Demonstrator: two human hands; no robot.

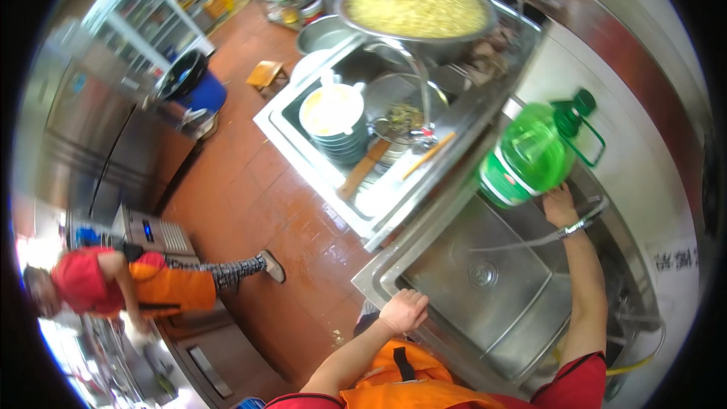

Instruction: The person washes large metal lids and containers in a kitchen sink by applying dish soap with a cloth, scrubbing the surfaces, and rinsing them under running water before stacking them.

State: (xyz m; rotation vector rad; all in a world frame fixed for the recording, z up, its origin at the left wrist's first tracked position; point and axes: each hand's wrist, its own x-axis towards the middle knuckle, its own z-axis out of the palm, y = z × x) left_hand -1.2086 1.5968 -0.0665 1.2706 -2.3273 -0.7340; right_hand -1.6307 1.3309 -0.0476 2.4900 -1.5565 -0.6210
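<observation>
My left hand (404,311) is at the front rim of the stainless steel sink (392,272), fingers curled, with nothing visible in it. My right arm reaches across the basin. At its end, my right hand (559,204) is against or just beside the lower side of a large green plastic jug (537,150) with a handle and dark green cap. Its fingertips are partly hidden, so a grip cannot be told. Over my right wrist passes a metal faucet spout (585,218), and a clear stream (511,246) runs from it towards the basin. A round drain (483,275) shows in the basin's floor.
Beyond it, another sink holds stacked bowls (338,130), a wooden-handled utensil (363,170) and a curved faucet (417,62). A large metal bowl of yellowish food (420,8) sits behind. A co-worker (136,281) stands on the tiled floor (244,193), left, near a blue bin (204,91).
</observation>
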